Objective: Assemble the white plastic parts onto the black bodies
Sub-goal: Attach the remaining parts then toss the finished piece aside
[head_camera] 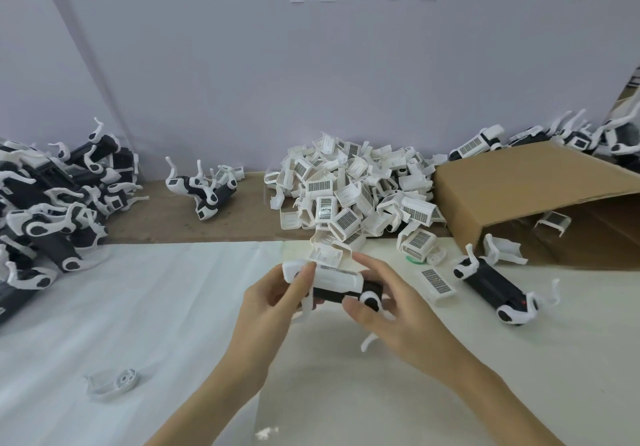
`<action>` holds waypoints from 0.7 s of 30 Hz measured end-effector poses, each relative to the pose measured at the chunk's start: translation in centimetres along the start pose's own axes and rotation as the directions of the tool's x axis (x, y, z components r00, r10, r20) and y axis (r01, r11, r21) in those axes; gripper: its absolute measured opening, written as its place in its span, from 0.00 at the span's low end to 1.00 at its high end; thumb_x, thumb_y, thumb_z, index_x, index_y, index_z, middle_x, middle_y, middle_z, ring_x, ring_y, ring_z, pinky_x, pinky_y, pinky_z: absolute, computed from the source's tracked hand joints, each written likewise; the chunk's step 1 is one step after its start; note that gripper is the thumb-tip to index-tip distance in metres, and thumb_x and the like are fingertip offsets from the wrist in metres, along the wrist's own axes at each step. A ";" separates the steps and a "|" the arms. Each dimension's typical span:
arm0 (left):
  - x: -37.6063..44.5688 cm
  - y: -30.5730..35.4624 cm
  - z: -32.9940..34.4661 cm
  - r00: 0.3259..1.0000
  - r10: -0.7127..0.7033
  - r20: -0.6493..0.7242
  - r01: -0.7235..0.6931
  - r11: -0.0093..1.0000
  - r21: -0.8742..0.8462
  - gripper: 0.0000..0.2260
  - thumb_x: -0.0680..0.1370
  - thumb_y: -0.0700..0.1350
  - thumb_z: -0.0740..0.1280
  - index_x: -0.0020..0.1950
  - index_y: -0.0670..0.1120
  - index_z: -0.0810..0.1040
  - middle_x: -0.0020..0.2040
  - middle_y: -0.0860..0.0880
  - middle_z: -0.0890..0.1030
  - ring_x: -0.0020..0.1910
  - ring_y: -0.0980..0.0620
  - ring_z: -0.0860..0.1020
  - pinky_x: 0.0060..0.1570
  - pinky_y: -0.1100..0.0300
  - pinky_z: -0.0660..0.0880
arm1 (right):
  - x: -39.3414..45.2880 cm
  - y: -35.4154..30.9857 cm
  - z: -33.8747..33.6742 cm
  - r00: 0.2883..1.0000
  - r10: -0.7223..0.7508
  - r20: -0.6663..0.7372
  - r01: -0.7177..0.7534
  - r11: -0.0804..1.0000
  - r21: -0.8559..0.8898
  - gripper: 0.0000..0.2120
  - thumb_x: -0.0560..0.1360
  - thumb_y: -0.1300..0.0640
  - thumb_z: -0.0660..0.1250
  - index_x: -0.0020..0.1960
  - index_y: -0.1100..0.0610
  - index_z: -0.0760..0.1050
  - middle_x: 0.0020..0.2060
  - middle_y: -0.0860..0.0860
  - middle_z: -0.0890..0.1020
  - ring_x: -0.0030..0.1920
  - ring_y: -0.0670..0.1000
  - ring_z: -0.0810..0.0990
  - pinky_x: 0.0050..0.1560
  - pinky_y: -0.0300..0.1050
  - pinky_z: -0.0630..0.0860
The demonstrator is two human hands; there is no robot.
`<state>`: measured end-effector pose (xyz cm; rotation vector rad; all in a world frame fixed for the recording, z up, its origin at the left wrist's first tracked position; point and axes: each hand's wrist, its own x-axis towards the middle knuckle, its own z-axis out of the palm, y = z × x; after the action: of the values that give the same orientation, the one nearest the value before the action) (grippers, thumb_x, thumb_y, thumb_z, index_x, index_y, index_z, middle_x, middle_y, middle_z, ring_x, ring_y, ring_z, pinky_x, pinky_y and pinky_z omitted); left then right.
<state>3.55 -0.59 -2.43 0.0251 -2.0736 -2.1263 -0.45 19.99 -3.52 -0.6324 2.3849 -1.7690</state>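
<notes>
Both my hands hold one black body (332, 294) above the white table cover (138, 307). A white plastic part (337, 276) sits on top of that body. My left hand (273, 302) grips its left end, fingers curled over the white piece. My right hand (384, 310) holds the right end, thumb under a white wheel-like cap. Behind my hands lies a big heap of loose white parts (353, 196). Another black body (493, 284) with white legs lies on the table to the right.
A pile of black-and-white bodies (59, 203) fills the left side; a small group (204, 186) sits at the back. A tipped cardboard box (540, 203) lies open at the right, more bodies (571, 141) behind it. A loose white piece (114, 381) lies front left.
</notes>
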 end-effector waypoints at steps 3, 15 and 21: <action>0.3 -0.1 -0.4 1.000 0.002 -0.030 -0.002 1.000 -0.019 0.19 0.74 0.65 0.73 0.53 0.52 0.88 0.48 0.47 0.88 0.46 0.50 0.87 0.48 0.65 0.78 | 0.1 -0.2 -0.4 0.996 0.069 0.062 -0.077 0.986 0.146 0.22 0.69 0.38 0.75 0.60 0.44 0.81 0.51 0.50 0.86 0.53 0.53 0.86 0.61 0.52 0.81; 2.3 -1.1 -1.2 0.995 -0.084 -0.048 0.080 0.993 -0.085 0.34 0.79 0.70 0.53 0.63 0.46 0.84 0.52 0.42 0.88 0.51 0.41 0.86 0.52 0.50 0.79 | 3.3 -3.9 -8.7 0.926 0.373 -0.065 -0.211 0.651 0.729 0.37 0.74 0.35 0.69 0.71 0.61 0.75 0.50 0.59 0.86 0.43 0.56 0.87 0.32 0.45 0.83; 1.9 -1.1 -1.3 0.998 -0.019 -0.051 0.023 0.998 0.066 0.26 0.84 0.61 0.57 0.48 0.45 0.88 0.49 0.46 0.88 0.50 0.46 0.85 0.52 0.50 0.80 | 4.1 -4.9 -12.8 0.994 0.101 0.050 -0.076 0.281 0.957 0.55 0.72 0.27 0.67 0.78 0.68 0.54 0.71 0.72 0.72 0.70 0.73 0.75 0.63 0.69 0.78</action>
<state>1.75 -2.09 -3.37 0.1087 -2.1242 -2.0452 -7.01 28.68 5.77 -0.2406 0.8219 -2.6218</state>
